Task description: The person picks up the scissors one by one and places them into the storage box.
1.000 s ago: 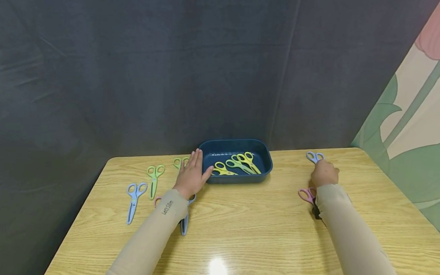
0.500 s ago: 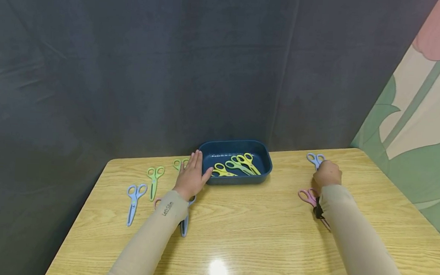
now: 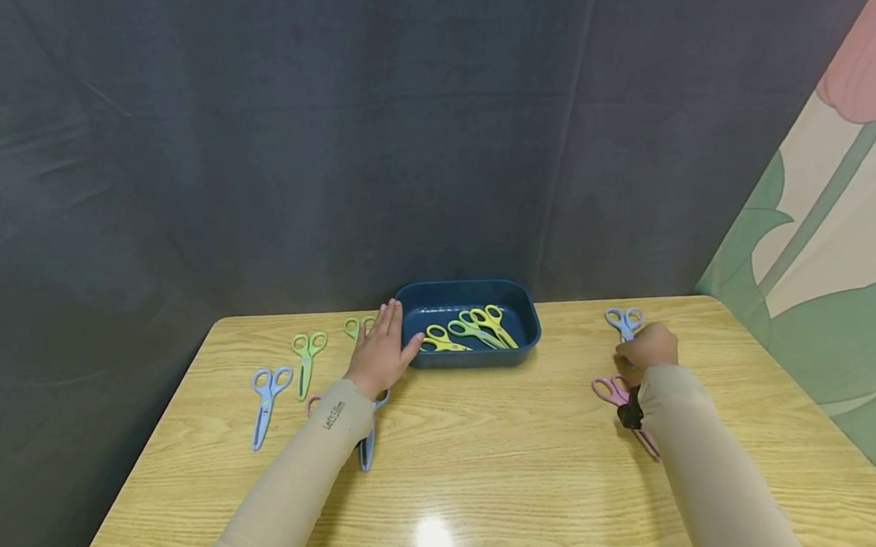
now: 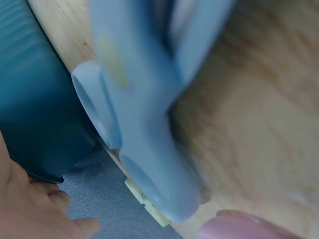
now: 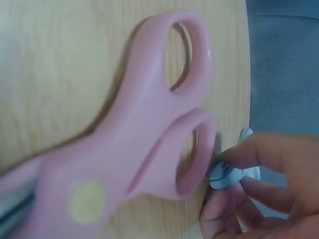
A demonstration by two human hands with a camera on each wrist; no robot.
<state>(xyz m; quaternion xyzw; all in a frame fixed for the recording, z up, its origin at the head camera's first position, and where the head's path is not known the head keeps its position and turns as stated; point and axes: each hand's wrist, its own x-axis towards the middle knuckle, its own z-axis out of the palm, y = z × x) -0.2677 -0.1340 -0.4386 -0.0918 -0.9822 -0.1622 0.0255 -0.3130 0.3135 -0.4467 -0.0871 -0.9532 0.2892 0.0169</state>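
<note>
My right hand (image 3: 650,346) pinches a pair of light blue scissors (image 3: 626,333) by the blade end at the far right of the table. Its loops point away from me; in the right wrist view, fingers and thumb close round the blue scissors (image 5: 227,178). Pink scissors (image 3: 620,396) lie beneath that wrist, partly covered by the black wrist camera. My left hand (image 3: 379,357), fingers straight, rests against the left end of a dark blue tray (image 3: 478,358). Inside lie two yellow scissors (image 3: 440,340) and one green pair (image 3: 472,329).
Left of the tray, blue scissors (image 3: 263,409) and green scissors (image 3: 306,367) lie on the wooden table (image 3: 517,459). Around my left forearm, another blue pair (image 3: 367,451), a green pair (image 3: 352,328) and a pink pair (image 3: 312,402) are partly hidden. A dark curtain (image 3: 415,140) hangs behind.
My right hand has come slightly nearer to me, and the blue scissors in it have shifted a little left and nearer. My left hand has stayed at the tray.
</note>
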